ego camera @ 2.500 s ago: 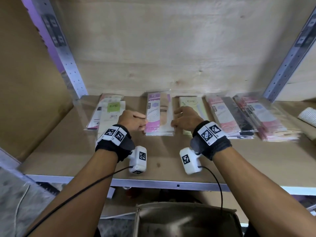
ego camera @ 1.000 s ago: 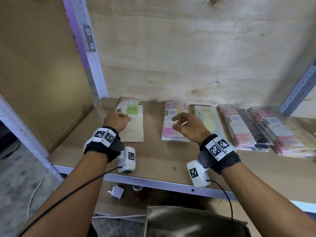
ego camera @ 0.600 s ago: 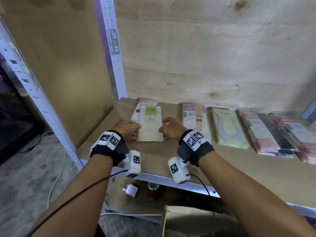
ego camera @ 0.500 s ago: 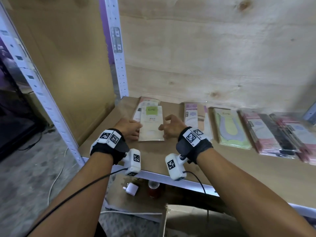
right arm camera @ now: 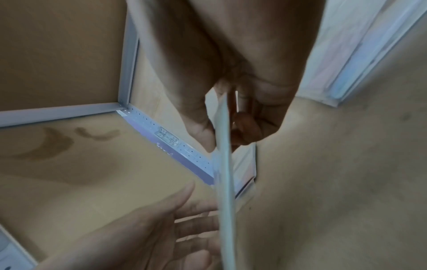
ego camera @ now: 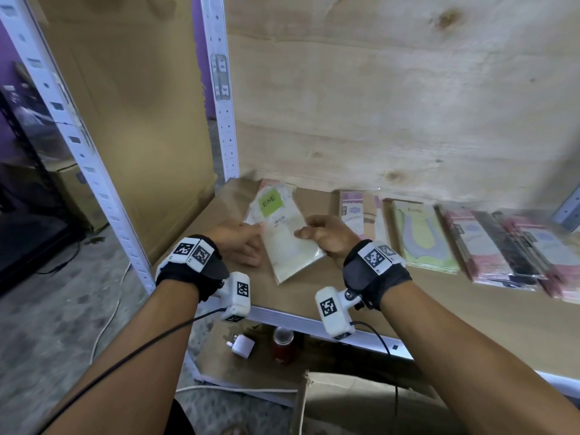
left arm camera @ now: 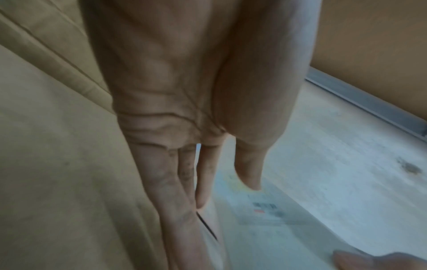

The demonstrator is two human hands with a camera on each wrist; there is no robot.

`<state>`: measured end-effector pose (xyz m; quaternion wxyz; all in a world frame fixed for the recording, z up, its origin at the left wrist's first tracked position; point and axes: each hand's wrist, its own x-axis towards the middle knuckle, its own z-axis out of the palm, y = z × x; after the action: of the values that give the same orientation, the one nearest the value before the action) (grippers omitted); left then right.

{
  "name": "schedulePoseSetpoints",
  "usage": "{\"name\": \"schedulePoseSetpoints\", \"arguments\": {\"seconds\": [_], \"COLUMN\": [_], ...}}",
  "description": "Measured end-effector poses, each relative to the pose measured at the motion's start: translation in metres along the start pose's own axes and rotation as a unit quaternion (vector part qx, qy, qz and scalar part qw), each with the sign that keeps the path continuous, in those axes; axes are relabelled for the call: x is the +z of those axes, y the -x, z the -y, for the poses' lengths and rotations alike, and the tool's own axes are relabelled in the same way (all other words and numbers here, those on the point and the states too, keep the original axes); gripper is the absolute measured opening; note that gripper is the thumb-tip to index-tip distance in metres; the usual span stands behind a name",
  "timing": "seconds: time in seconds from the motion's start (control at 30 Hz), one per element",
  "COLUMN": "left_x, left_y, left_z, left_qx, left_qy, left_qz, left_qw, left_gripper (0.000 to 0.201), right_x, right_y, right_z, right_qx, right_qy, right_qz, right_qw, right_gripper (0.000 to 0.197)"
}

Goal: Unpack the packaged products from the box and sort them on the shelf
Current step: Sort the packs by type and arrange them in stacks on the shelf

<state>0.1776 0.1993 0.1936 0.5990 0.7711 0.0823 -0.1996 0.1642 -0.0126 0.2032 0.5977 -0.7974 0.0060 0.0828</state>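
1. The cream packet with the green label [ego camera: 284, 237] is lifted off the shelf board [ego camera: 408, 309] near its left end, tilted, its labelled end toward the back left corner and its lower end toward the front edge; both hands are on it.
2. The right hand [ego camera: 326, 235] grips the packet's right edge; in the right wrist view the thumb lies on one face and curled fingers [right arm camera: 249, 127] on the other, so the packet is pinched between them and seen edge-on.
3. The left hand [ego camera: 238, 243] meets the packet's left edge; its fingers [left arm camera: 175, 191] run nearly straight along that edge, and the thumb tip lies on the top face beside the green label; the hold is loose and flat rather than a closed grasp.
4. Under the lifted packet, at the back left corner, another pinkish packet [ego camera: 270, 183] lies flat, only its far end visible.
5. To the right along the back of the board lie a pink-and-tan packet [ego camera: 361, 211], then a pale green packet [ego camera: 417, 233], then overlapping pink and dark packets [ego camera: 502, 249] reaching toward the right end.
6. Below the board's front edge stand a white plug [ego camera: 240, 346] and a small red bottle [ego camera: 284, 343]; an open cardboard box [ego camera: 361, 403] sits at the bottom of the head view.
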Motion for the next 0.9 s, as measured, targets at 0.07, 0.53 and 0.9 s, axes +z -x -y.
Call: {"name": "schedulePoseSetpoints", "arguments": {"seconds": [0.07, 0.53, 0.9], "left_x": [0.003, 0.066, 0.132], "left_y": [0.003, 0.006, -0.010], "left_z": [-0.007, -0.064, -0.060], "left_qx": [0.024, 0.109, 0.120], "left_qy": [0.042, 0.366, 0.304], "left_qz": [0.023, 0.154, 0.136], "left_qw": [0.999, 0.911, 0.935], "left_gripper": [0.062, 0.079, 0.036], "right_x": [-0.011, -0.092, -0.183], "right_y": [0.007, 0.067, 0.079], "right_z": [0.005, 0.015, -0.032], "right_qx": [-0.035, -0.274, -0.180], "right_qy": [0.012, 0.356, 0.172], "right_qz": [-0.004, -0.111, -0.157], "right_qw": [0.999, 0.887, 0.956], "right_gripper": [0.011, 0.034, 0.020]}}
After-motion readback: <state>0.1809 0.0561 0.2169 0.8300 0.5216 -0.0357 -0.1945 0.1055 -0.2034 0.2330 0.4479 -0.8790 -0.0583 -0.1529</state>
